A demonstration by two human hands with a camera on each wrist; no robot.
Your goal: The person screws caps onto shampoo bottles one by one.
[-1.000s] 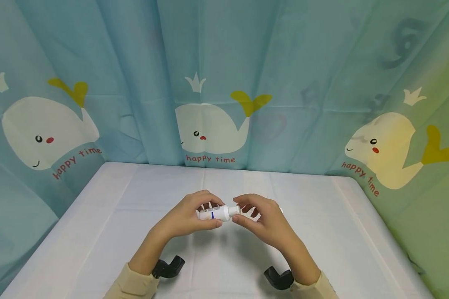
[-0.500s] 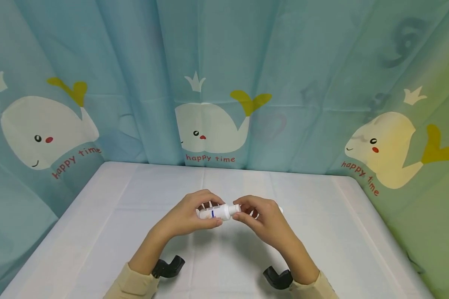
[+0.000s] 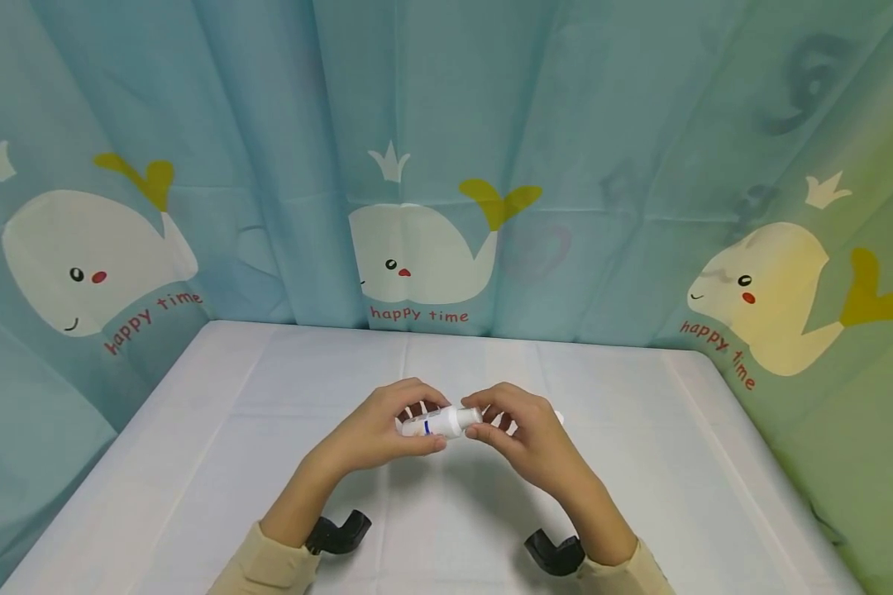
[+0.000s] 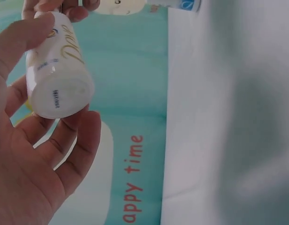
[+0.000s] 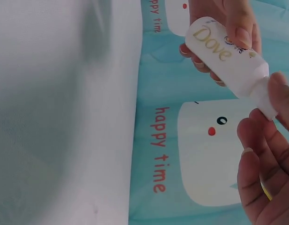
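A small white Dove bottle (image 3: 433, 424) is held on its side above the table, its neck toward the right. My left hand (image 3: 382, 426) grips its body, thumb on the near side and fingers on the far side. The bottle's flat base (image 4: 60, 97) faces the left wrist camera. At the other end, my right hand (image 3: 527, 428) pinches the white cap (image 5: 263, 97) between thumb and forefinger, with the other fingers curled loosely below. Gold "Dove" lettering shows on the bottle body (image 5: 221, 56) in the right wrist view.
Behind the right hand a bit of a white object (image 3: 560, 417) peeks out; the left wrist view shows a white-and-blue item (image 4: 185, 4) at its top edge. A white cloth covers the table (image 3: 268, 397). Blue whale-print curtains (image 3: 603, 165) hang around it.
The right thumb and fingers have shifted slightly around the cap. The bottle and left hand have moved a little to the right; the arms otherwise hold their place.
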